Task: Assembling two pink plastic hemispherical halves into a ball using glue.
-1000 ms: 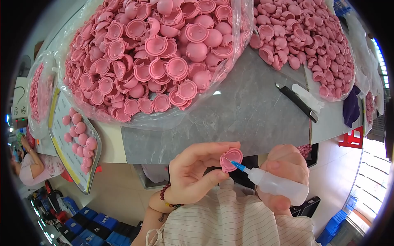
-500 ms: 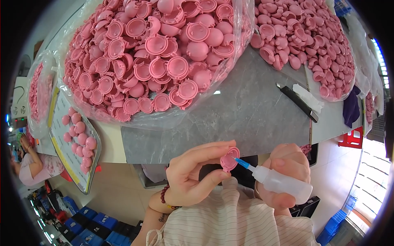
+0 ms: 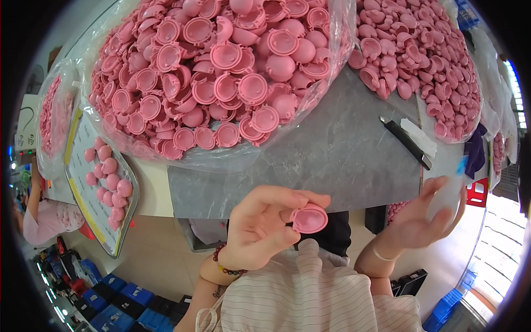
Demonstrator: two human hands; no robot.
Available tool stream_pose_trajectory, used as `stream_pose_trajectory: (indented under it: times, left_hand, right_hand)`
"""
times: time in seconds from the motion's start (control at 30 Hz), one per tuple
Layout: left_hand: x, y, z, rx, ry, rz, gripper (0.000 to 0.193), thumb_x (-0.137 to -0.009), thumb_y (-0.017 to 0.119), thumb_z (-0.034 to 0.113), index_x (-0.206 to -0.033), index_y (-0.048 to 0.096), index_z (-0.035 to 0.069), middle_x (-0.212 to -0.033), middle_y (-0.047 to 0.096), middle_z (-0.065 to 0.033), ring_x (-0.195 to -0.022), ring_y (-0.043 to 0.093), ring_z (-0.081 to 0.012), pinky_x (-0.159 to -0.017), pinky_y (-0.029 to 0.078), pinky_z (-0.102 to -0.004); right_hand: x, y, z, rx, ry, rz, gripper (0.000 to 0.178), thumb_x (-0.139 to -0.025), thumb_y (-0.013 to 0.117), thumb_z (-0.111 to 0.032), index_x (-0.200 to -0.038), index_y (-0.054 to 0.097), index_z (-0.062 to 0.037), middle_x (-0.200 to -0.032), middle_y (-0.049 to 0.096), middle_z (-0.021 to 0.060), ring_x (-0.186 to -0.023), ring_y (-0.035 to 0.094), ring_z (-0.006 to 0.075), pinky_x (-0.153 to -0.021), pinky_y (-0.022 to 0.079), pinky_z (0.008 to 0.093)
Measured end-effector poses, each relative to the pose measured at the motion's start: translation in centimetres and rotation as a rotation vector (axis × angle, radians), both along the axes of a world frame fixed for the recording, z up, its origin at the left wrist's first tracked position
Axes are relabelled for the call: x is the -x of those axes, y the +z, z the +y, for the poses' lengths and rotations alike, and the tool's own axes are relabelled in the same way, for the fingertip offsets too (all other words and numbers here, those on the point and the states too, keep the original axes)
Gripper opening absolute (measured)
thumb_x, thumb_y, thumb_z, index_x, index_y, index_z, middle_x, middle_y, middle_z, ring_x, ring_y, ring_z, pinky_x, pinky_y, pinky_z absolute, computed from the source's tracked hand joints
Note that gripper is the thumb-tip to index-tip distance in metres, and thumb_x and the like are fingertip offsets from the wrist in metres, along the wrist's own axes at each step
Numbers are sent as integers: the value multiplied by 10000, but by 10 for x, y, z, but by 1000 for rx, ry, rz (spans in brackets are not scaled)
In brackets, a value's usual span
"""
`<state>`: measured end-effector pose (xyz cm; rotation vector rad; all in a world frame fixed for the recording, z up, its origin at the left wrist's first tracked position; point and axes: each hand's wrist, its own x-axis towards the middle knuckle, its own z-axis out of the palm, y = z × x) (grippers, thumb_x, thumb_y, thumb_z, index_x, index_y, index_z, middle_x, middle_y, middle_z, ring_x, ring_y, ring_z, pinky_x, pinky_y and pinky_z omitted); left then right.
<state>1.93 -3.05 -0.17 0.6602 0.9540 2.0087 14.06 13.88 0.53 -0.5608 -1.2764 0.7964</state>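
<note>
At your far left, the tray (image 3: 91, 202) carries a loose cluster of pink balls (image 3: 112, 181), and its lower corner overhangs the near edge of the bench (image 3: 343, 160). Beside it, the large plastic bag (image 3: 318, 108), heaped with pink pieces, takes up the back, its clear film spreading forward over the grey surface.

Your left hand (image 3: 260, 227) is in front of the bench's near edge, above your lap. Its fingers are drawn into a narrow pinch, thumb below and fingertips above, holding the pink half-shell (image 3: 311, 220) by its left side. The hollow faces up toward you, and the right rim stands free.

Beyond that edge you have a bare grey stretch, bounded behind by the bag and to the right by the black cutter (image 3: 406, 145), which lies slantwise beside a white paper (image 3: 418, 137). The second plastic bag (image 3: 426, 61) of pink pieces fills the back right.

Your right hand (image 3: 415, 227) is out to the right, well apart from the half-shell, its fingers bent around the white bottle (image 3: 446, 198), blue tip upward. Motion blurs it, so you can't fairly judge how tight that hold is. The red stool (image 3: 477, 192) shows just beyond.
</note>
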Motion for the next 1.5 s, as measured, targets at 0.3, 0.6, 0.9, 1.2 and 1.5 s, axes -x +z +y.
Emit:
stream_pose_trajectory:
  times: [0.3,0.6,0.9,1.2,1.5]
  left_hand:
    - [5,-5,-1,-89,-190,-410,315,-759,581,70,-1006,385,72,-976,523,-176,-824,552,-253,-691,494,-410]
    - [6,-7,0,-112,-195,-343,297,-772,557,65,-1026,403,72,-979,522,-173,-857,539,-263,-684,495,-418]
    - [4,-8,-1,-314,-281,-624,351,-780,550,85,-1091,403,15,-1061,491,-228,-883,553,-241,-757,465,-358]
    - [6,-3,-8,-90,-50,-257,501,-648,716,144,-1028,424,-2,-1004,517,-175,-956,527,-241,-777,460,-322]
    - [-3,7,1,163,72,-113,549,-595,758,248,-948,422,-3,-922,515,-170,-819,556,-206,-626,511,-282]
  right_hand:
    - [-90,-5,119,237,-247,-590,437,-766,591,-126,-1118,414,62,-987,569,163,-899,541,175,-784,410,239]
    - [-79,-5,112,-269,-667,-654,405,-728,640,-104,-1059,458,43,-889,572,111,-778,537,171,-695,434,251]
    - [-18,27,124,-366,-136,-1324,256,-727,567,-55,-977,538,-7,-882,573,88,-761,540,147,-686,422,255]
    - [-20,28,122,-109,-51,-1193,226,-714,547,-12,-936,514,10,-808,572,89,-710,534,131,-658,418,231]
    - [12,11,21,-861,197,-1066,206,-574,594,106,-735,572,-21,-707,521,41,-569,489,145,-437,371,224]
